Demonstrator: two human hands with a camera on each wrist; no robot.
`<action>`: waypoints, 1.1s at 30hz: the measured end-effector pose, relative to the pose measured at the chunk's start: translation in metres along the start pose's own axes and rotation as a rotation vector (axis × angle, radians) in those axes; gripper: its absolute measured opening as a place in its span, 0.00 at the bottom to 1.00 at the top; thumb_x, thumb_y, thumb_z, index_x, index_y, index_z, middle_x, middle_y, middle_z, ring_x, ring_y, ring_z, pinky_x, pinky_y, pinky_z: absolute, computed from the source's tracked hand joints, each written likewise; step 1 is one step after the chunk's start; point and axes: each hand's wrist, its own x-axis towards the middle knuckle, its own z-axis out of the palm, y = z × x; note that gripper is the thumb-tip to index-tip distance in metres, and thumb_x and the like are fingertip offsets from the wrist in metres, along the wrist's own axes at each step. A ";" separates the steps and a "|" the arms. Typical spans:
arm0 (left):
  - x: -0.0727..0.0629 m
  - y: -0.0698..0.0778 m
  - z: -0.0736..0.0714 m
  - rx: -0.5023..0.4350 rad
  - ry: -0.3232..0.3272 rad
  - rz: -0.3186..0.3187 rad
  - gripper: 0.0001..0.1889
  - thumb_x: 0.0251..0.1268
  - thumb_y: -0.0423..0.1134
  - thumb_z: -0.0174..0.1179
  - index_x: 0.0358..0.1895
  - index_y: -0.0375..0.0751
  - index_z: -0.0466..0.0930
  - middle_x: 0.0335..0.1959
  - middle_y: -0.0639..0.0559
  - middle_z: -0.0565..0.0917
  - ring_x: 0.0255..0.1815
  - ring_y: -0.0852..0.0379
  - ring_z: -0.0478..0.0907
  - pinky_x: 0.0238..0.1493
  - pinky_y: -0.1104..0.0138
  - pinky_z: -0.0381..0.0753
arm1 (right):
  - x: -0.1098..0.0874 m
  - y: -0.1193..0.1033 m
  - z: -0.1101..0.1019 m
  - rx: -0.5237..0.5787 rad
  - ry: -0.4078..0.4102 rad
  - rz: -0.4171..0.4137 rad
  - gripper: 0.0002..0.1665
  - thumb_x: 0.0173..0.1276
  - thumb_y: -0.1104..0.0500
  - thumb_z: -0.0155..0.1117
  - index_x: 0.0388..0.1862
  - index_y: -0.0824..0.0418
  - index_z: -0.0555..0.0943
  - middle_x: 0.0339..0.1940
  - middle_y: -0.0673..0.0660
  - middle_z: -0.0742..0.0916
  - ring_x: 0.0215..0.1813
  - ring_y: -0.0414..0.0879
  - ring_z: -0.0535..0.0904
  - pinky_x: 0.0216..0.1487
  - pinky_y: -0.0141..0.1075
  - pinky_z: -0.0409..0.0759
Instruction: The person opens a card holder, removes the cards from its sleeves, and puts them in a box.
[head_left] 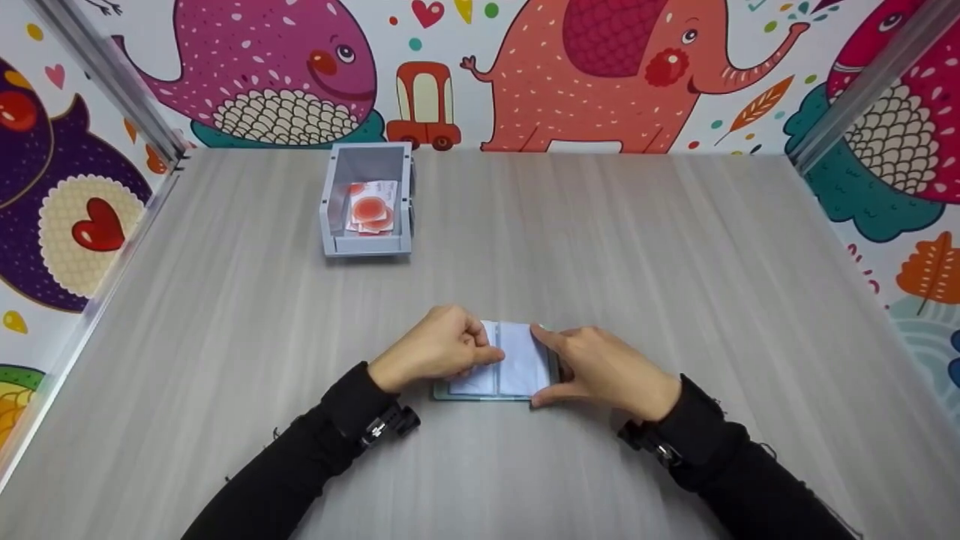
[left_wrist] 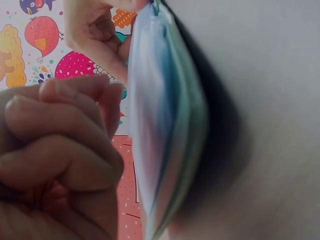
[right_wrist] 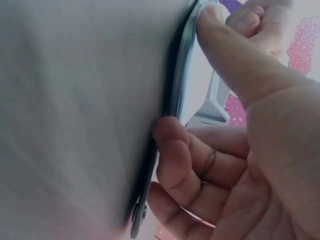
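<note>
A small card holder (head_left: pixel 525 367) lies spread flat on the table, with whitish pocket pages and a pale green cover. My right hand (head_left: pixel 607 371) grips its right side, thumb at the near edge and index finger at the far corner. Over the left page is my left hand (head_left: pixel 446 345), its fingers curled and its thumb tip by the middle fold. In the left wrist view the pages (left_wrist: pixel 150 115) stand slightly fanned beside the left hand (left_wrist: pixel 60 150), which shows nothing between its fingers. A metal snap (right_wrist: pixel 143 214) shows on the cover's edge in the right wrist view.
A grey open bin (head_left: pixel 367 246) stands farther back, left of the card holder, with several red-and-white cards (head_left: pixel 371 210) inside. Printed cartoon walls (head_left: pixel 525 90) enclose the grey wood-grain table (head_left: pixel 637 240) at the back and both sides.
</note>
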 end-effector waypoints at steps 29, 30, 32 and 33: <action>0.000 -0.001 0.003 0.035 -0.001 0.027 0.16 0.69 0.44 0.73 0.22 0.45 0.85 0.08 0.63 0.74 0.10 0.67 0.71 0.16 0.74 0.65 | 0.003 -0.002 -0.002 -0.054 0.134 -0.055 0.27 0.65 0.38 0.79 0.30 0.58 0.80 0.21 0.46 0.77 0.24 0.31 0.64 0.26 0.26 0.67; 0.000 -0.001 0.003 0.032 -0.002 0.028 0.15 0.69 0.44 0.73 0.22 0.45 0.85 0.08 0.63 0.74 0.10 0.67 0.71 0.16 0.74 0.65 | 0.003 -0.002 -0.002 -0.056 0.134 -0.059 0.28 0.65 0.38 0.79 0.27 0.57 0.78 0.20 0.46 0.76 0.24 0.31 0.63 0.25 0.25 0.65; -0.001 -0.002 0.003 0.024 -0.006 0.029 0.15 0.69 0.43 0.73 0.23 0.44 0.86 0.08 0.63 0.74 0.11 0.67 0.70 0.16 0.74 0.65 | 0.004 -0.001 -0.001 -0.058 0.131 -0.067 0.28 0.66 0.39 0.78 0.23 0.56 0.76 0.20 0.45 0.75 0.24 0.31 0.62 0.25 0.25 0.64; -0.001 -0.002 0.003 0.021 -0.008 0.030 0.15 0.69 0.43 0.73 0.23 0.44 0.86 0.08 0.63 0.74 0.11 0.67 0.70 0.16 0.74 0.65 | 0.004 -0.001 -0.001 -0.060 0.132 -0.073 0.28 0.67 0.39 0.78 0.22 0.56 0.77 0.20 0.45 0.75 0.24 0.30 0.62 0.25 0.24 0.64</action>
